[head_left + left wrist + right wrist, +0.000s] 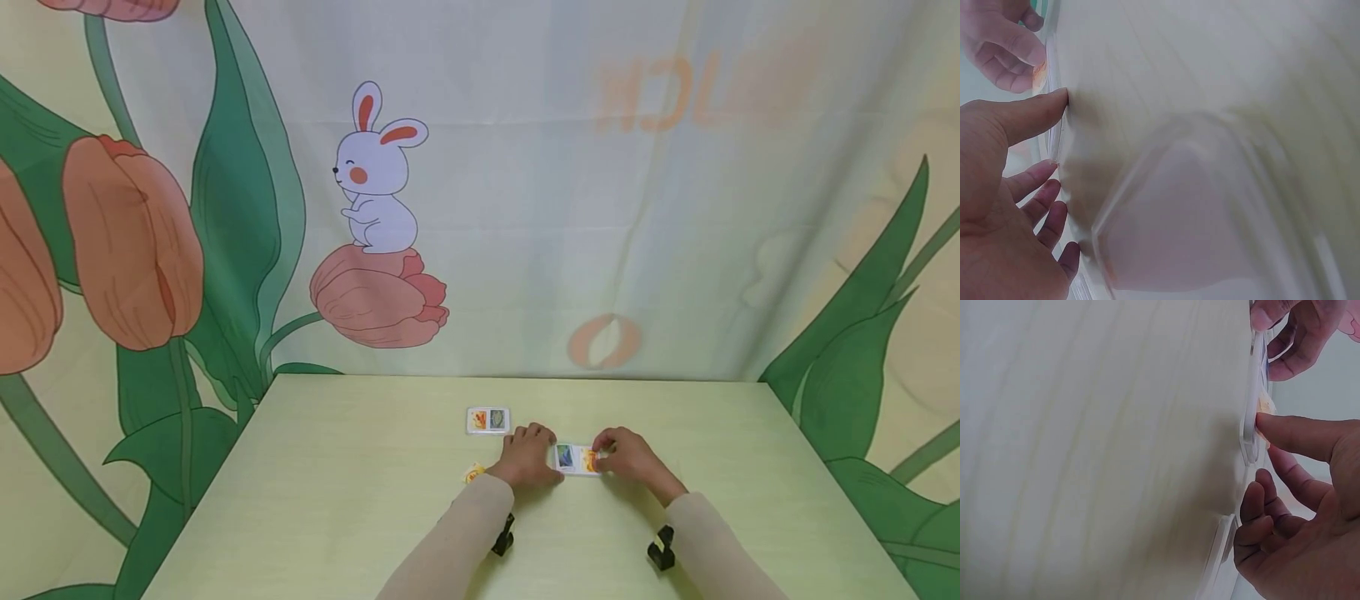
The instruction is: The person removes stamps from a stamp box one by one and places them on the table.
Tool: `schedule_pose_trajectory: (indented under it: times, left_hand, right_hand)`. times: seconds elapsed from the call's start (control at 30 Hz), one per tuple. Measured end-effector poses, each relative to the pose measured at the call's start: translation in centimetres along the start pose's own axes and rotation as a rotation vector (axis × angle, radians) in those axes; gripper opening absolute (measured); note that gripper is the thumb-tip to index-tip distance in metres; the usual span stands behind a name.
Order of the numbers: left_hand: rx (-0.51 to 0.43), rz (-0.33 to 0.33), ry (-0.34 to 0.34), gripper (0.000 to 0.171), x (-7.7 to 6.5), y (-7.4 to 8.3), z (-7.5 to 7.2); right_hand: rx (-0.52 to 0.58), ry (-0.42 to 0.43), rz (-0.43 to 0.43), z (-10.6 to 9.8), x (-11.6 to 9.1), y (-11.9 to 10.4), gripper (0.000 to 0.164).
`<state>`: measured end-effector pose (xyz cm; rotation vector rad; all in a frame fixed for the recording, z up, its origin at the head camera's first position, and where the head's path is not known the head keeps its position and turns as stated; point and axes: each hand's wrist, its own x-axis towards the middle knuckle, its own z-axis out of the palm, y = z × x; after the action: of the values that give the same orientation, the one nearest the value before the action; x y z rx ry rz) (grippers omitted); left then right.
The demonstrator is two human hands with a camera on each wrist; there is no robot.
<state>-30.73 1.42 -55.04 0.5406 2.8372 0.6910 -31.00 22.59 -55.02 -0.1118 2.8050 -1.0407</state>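
Note:
Between the two hands lies a white-edged picture card [576, 459], with a blue-green picture at its left and an orange one at its right. The left hand [527, 457] holds its left end, thumb at the near edge and index finger at the far edge. At the right end, the right hand [628, 455] pinches a small orange picture piece [1265, 412] between thumb and index finger, just over the card. In the right wrist view its other fingers are curled loosely. A small yellow-orange piece [474, 472] shows beside the left wrist, partly hidden.
A second white card [488, 420] with two pictures lies beyond the left hand. A clear, round-cornered plastic thing [1179, 206] looms blurred in the left wrist view. Another pale edge [1217, 553] shows low in the right wrist view. Behind the table [315, 467] hangs a printed curtain [510, 208].

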Motion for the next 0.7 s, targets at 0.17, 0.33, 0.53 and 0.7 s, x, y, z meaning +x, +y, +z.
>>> schedule_pose_trajectory:
  times: [0.17, 0.33, 0.53, 0.7]
  left_hand:
    - [0.007, 0.002, 0.005, 0.058, -0.03, 0.08, -0.01]
    - [0.012, -0.005, 0.006, 0.058, -0.01, 0.05, 0.09]
    - [0.012, -0.007, 0.003, 0.057, 0.05, 0.07, 0.11]
    - [0.023, -0.004, 0.007, 0.057, 0.04, 0.04, 0.12]
  right_hand:
    - [0.017, 0.01, -0.012, 0.06, 0.12, 0.17, 0.024]
    - [0.023, 0.026, -0.037, 0.16, 0.06, 0.3, 0.026]
    - [0.012, 0.069, -0.046, 0.3, -0.01, 0.63, 0.015]
    - [0.032, 0.088, -0.049, 0.34, -0.17, 0.59, 0.012]
